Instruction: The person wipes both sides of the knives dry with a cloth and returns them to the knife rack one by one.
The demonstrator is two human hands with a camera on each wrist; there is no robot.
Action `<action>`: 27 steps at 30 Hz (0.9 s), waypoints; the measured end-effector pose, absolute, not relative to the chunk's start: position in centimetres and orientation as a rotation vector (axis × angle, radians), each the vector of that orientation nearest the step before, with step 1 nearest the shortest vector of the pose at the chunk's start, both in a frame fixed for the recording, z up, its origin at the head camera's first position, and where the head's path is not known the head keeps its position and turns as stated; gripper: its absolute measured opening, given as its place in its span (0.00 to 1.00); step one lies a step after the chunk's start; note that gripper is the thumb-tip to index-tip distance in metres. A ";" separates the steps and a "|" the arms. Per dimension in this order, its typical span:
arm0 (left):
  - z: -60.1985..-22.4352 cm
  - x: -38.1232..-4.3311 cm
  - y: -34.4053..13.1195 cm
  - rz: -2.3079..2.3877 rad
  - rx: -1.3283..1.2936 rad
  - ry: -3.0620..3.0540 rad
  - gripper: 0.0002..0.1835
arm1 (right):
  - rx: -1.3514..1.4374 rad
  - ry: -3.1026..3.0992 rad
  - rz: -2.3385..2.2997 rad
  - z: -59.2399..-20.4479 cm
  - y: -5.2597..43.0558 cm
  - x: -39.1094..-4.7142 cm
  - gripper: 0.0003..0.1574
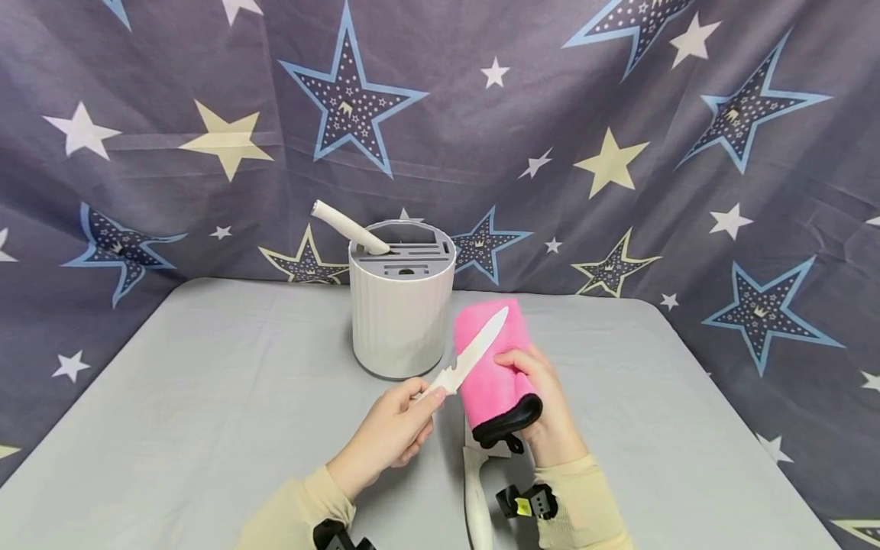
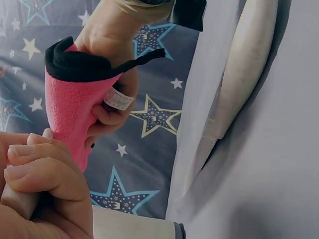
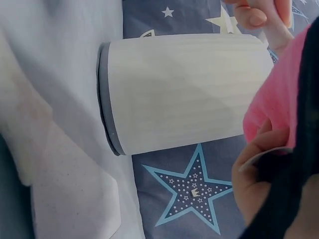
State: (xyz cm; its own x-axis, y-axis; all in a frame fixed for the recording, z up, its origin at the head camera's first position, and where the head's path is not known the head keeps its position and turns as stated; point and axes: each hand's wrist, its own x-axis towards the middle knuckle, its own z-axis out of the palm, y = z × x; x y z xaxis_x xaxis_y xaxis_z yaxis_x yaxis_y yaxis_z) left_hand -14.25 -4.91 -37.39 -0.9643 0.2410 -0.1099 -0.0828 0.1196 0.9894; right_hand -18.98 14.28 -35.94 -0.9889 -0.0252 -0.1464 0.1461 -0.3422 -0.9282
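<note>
My left hand (image 1: pixel 397 422) grips a white-handled knife (image 1: pixel 481 337), its pale blade slanting up and to the right. Behind that blade is a folded pink cloth (image 1: pixel 490 382) with a black edge and a black loop, held by my right hand (image 1: pixel 539 389). In the left wrist view the fingers of the left hand (image 2: pixel 45 184) curl round the knife's handle. A second white-handled knife (image 1: pixel 476 496) lies on the table below the cloth; its blade is partly hidden. In the right wrist view, the cloth (image 3: pixel 279 89) bunches against the right fingers.
A cream ribbed knife block (image 1: pixel 401 321) with a grey slotted top stands behind the hands. One white handle (image 1: pixel 349 227) sticks out of it, leaning left. The grey-covered table (image 1: pixel 206 412) meets a dark star-patterned curtain (image 1: pixel 481 137) at the back.
</note>
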 end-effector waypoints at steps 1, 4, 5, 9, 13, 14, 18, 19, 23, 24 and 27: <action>-37.4 -14.2 -4.9 1.931 0.155 2.152 0.17 | 0.158 1.748 -2.476 -36.0 14.2 -18.9 0.12; -37.4 -14.3 -4.9 1.939 0.160 2.149 0.17 | 0.141 1.756 -2.446 -36.0 13.9 -18.8 0.12; -37.4 -14.3 -4.9 1.940 0.162 2.150 0.17 | 0.131 1.754 -2.438 -36.1 13.8 -18.8 0.12; -37.4 -14.4 -4.9 1.945 0.155 2.159 0.17 | 0.085 1.737 -2.407 -36.1 13.4 -18.6 0.13; -37.4 -14.5 -4.9 1.947 0.139 2.156 0.17 | 0.088 1.750 -2.394 -36.1 13.3 -18.6 0.13; -37.4 -14.5 -4.9 1.949 0.140 2.153 0.17 | 0.098 1.754 -2.395 -36.1 13.3 -18.6 0.13; -37.4 -14.5 -4.9 1.951 0.159 2.144 0.17 | 0.134 1.774 -2.409 -36.0 13.4 -18.7 0.12; -37.4 -14.5 -4.8 1.950 0.167 2.143 0.18 | 0.143 1.781 -2.416 -36.0 13.5 -18.7 0.12; -37.4 -14.5 -4.7 1.945 0.180 2.140 0.18 | 0.178 1.807 -2.437 -35.8 13.8 -18.8 0.10; -37.4 -14.5 -4.7 1.944 0.183 2.139 0.18 | 0.182 1.807 -2.444 -35.8 13.9 -18.9 0.10; -37.5 -14.5 -4.6 1.937 0.186 2.137 0.17 | 0.190 1.784 -2.468 -35.7 14.2 -18.9 0.11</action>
State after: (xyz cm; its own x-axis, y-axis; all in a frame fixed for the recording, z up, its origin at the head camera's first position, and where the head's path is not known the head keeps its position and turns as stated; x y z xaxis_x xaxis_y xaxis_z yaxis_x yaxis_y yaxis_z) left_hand -14.49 -4.62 -37.49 -0.9604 0.2604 -0.0987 -0.0726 0.1078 0.9915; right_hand -18.94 14.23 -35.72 -0.9883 0.0001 -0.1528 0.1451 -0.3136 -0.9384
